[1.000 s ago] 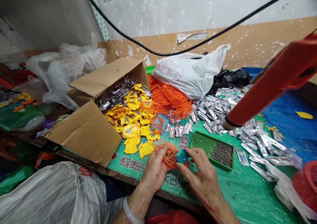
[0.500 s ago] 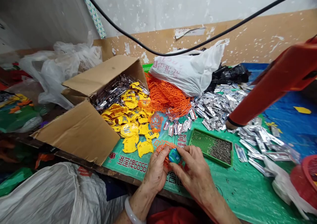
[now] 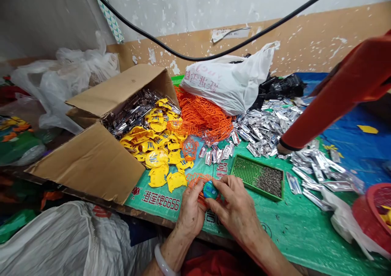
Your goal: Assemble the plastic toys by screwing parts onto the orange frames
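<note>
My left hand [image 3: 192, 211] is closed on an orange plastic lattice frame [image 3: 195, 179], which juts out beyond the thumb. Between the thumb and fingers of my right hand [image 3: 233, 204] is a small blue-green plastic piece [image 3: 210, 189], held against the frame. Both hands meet near the front edge of the table, and the fingers hide much of the frame's lower part. Just right of them lies a green perforated tray [image 3: 244, 173] with small dark screws [image 3: 269, 180] heaped at its right end. Yellow plastic shells [image 3: 157, 158] are piled to the left.
An open cardboard box [image 3: 91, 162] spills shiny dark parts at the left. Behind are tangled orange frames [image 3: 203, 115] and a white plastic bag [image 3: 226, 82]. Silvery parts [image 3: 262, 129] spread rightward past a red post [image 3: 330, 97]. A red tub [image 3: 374, 219] stands at the right edge.
The blue-green piece has turned so its rounded face shows, and it now sits close against the orange frame. My hands have come nearer each other. The whole view has shifted slightly.
</note>
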A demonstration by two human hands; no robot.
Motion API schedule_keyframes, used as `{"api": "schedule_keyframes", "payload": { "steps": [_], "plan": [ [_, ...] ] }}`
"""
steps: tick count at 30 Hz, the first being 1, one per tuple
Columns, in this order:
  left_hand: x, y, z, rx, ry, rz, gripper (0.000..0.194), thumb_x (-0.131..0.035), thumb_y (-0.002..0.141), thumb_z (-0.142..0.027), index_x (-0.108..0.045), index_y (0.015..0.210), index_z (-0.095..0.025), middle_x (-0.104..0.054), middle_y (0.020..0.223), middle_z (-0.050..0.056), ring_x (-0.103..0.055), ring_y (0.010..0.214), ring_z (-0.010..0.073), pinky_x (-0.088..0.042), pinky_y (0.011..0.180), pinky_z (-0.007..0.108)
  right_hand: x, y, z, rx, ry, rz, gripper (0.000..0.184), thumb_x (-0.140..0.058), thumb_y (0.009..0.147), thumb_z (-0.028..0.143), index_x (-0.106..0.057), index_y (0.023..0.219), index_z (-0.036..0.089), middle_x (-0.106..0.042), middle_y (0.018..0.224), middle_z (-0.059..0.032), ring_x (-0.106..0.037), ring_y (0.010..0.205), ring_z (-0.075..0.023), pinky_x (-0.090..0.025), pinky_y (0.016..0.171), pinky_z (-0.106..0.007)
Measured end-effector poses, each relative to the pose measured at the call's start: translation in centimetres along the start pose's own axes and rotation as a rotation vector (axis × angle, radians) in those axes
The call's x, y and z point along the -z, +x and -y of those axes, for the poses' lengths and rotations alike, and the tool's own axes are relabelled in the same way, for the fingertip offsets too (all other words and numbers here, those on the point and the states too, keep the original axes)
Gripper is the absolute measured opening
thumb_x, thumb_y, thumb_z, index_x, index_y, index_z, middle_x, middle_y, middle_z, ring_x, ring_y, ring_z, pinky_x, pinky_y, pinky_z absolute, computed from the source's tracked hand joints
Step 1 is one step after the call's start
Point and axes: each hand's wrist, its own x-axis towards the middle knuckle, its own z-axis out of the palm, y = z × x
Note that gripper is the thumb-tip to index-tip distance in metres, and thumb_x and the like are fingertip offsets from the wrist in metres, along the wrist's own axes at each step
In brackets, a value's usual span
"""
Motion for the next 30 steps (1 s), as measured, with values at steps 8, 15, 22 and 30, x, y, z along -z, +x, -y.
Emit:
{"api": "schedule_keyframes", "payload": {
  "steps": [8, 15, 22, 30],
  "plan": [
    [-0.1, -0.4, -0.3, 0.021, 0.139, 0.030, 0.025, -0.072, 0.063, -0.011, -0.070, 0.087, -0.016, -0.067, 0.081, 0.001, -0.060, 0.074, 0.0133, -0.047, 0.073, 0.023, -1.0, -0.7, -0.1, -0.004, 0.004, -0.040, 0.026, -0.060, 0.082, 0.020, -0.059, 0.108, 0.015, -0.054, 0.089, -0.0088, -0.051, 0.083, -0.0226, -0.049, 0.068, -0.037],
    [0.1, -0.3, -0.2, 0.037, 0.234, 0.018, 0.023, -0.070, 0.063, -0.013, -0.069, 0.085, -0.017, -0.068, 0.080, 0.001, -0.061, 0.073, 0.0139, -0.049, 0.071, 0.024, 0.0, -1.3, 0.3, -0.030, 0.158, 0.095, 0.038, -0.066, 0.076, 0.017, -0.057, 0.113, 0.018, -0.055, 0.093, -0.0076, -0.055, 0.084, -0.0207, -0.054, 0.067, -0.035],
    [-0.2, 0.3, -0.6, 0.146, 0.351, 0.148, 0.025, -0.070, 0.064, -0.016, -0.066, 0.088, -0.015, -0.066, 0.079, 0.002, -0.060, 0.067, 0.0155, -0.052, 0.064, 0.029, 11.6, 3.0, -4.7, -0.148, 0.052, -0.747, 0.055, -0.076, 0.070, 0.026, -0.055, 0.121, 0.030, -0.048, 0.123, -0.0084, -0.054, 0.102, -0.0251, -0.049, 0.082, -0.044],
    [-1.5, 0.4, 0.1, 0.265, 0.372, 0.253, 0.023, -0.067, 0.067, -0.018, -0.062, 0.089, -0.016, -0.064, 0.080, 0.002, -0.060, 0.068, 0.0156, -0.052, 0.064, 0.030, 14.8, 12.4, -8.7, -0.203, 0.731, -0.318, 0.053, -0.081, 0.052, 0.035, -0.060, 0.099, 0.021, -0.065, 0.093, -0.0029, -0.063, 0.079, -0.0201, -0.052, 0.071, -0.041]
  ]
}}
